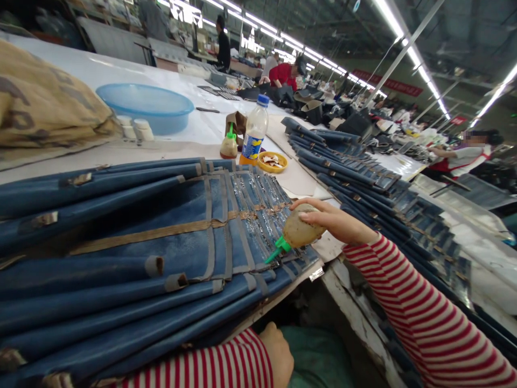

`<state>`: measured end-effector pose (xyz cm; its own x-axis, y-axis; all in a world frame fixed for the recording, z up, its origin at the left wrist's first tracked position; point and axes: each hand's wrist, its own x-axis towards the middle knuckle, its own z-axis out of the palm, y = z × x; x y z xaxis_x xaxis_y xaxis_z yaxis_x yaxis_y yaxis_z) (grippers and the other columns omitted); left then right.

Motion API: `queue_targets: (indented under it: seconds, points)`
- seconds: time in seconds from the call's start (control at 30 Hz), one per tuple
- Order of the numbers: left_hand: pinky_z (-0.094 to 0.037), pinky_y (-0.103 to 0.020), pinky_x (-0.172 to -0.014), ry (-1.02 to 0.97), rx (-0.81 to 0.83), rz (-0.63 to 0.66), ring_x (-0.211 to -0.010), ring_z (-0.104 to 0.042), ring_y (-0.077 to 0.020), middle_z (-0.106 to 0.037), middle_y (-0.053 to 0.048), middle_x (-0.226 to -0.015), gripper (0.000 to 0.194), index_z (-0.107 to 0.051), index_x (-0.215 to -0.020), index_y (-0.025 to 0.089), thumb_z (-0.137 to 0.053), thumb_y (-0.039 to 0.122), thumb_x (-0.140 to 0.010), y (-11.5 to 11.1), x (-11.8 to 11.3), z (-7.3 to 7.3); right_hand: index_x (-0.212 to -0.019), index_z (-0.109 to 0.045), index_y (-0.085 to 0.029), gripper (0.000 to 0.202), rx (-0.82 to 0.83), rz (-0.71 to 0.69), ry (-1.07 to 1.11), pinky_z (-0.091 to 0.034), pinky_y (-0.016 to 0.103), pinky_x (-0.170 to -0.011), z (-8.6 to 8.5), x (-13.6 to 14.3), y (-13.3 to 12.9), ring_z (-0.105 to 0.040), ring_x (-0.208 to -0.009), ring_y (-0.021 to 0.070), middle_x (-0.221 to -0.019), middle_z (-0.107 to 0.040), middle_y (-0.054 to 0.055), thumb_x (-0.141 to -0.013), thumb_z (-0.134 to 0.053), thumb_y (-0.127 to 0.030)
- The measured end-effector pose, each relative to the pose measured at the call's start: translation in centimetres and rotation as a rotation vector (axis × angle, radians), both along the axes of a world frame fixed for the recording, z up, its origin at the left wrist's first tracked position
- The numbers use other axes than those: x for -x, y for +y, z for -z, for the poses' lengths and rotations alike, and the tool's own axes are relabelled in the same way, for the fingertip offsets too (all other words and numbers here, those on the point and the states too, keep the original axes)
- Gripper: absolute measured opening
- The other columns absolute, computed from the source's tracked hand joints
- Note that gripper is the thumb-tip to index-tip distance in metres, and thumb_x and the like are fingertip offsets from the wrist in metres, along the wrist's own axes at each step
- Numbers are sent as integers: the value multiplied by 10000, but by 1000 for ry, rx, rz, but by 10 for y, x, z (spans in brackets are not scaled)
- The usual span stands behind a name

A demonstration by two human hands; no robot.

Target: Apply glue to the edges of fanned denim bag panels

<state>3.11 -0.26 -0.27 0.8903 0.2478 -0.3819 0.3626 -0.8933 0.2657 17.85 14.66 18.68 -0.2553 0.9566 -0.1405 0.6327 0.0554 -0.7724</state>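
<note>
Squeeze bottle (pixel 304 230): located above the near right part of the blue panels (pixel 183 202), tilted, green nozzle (pixel 280 248) down and toward the left, tip at the shiny, wet-looking bands (pixel 260 226).

Hands: the right hand (pixel 337 218) grips the bottle's rounded body from the far right side. The left hand (pixel 278 353) is curled below the near edge of the surface (pixel 313 188); whether it holds anything cannot be told.

Handling, as judged: the bottle should be light, with soft walls that yield to pressure. Grip the broad body, clear of the nozzle; apply light, even pressure, since excess force may flood the bands. Residue could make the body slippery. The panels appear thin and flexible, with edges prone to curl. Take hold at a dry outer edge; wet bands may smear or stick to fingers.
</note>
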Motion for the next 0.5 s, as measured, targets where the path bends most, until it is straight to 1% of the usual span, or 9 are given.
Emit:
queue_targets:
  seconds: [0.13, 0.23, 0.33, 0.4, 0.5]
  points:
    - [-335, -349, -617, 64, 19, 17, -775, -598, -242, -682, -124, -794, 230, -685, -880, 142, -474, 197, -806, 2, 2, -11, -1042, -585, -230, 385, 6, 14, 25, -425, 290, -725, -2, -2, -6, -550, -881, 200, -1006, -609, 13, -746, -552, -473]
    - [-326, -351, -602, 44, 26, 2, -754, -593, -245, -681, -122, -777, 216, -688, -866, 141, -497, 214, -794, 2, 3, -13, -1039, -589, -226, 392, -3, 12, 26, -430, 301, -730, -3, -3, -8, -552, -866, 204, -986, -609, 19, -742, -553, -479]
    - [-318, -350, -602, -3, 6, -13, -715, -585, -238, -678, -112, -733, 195, -694, -831, 162, -517, 228, -780, 0, 3, -5, -1024, -600, -221, 384, -30, -8, 6, -430, 316, -760, -3, -3, -8, -548, -895, 218, -1003, -606, 28, -741, -556, -476]
    - [-319, -350, -603, -17, 2, -17, -704, -581, -240, -673, -114, -709, 195, -696, -819, 167, -514, 223, -778, -3, 1, 4, -1019, -599, -221, 377, -58, -9, -8, -426, 323, -787, -2, -3, -7, -540, -928, 225, -1029, -600, 29, -745, -555, -477]
    - [-319, -342, -597, -45, 13, -62, -671, -572, -235, -657, -115, -664, 166, -697, -772, 191, -533, 203, -752, -6, -1, 21, -1063, -565, -229, 392, -100, 25, 0, -425, 324, -805, 3, -1, -6, -537, -949, 221, -1041, -594, 30, -760, -547, -478]
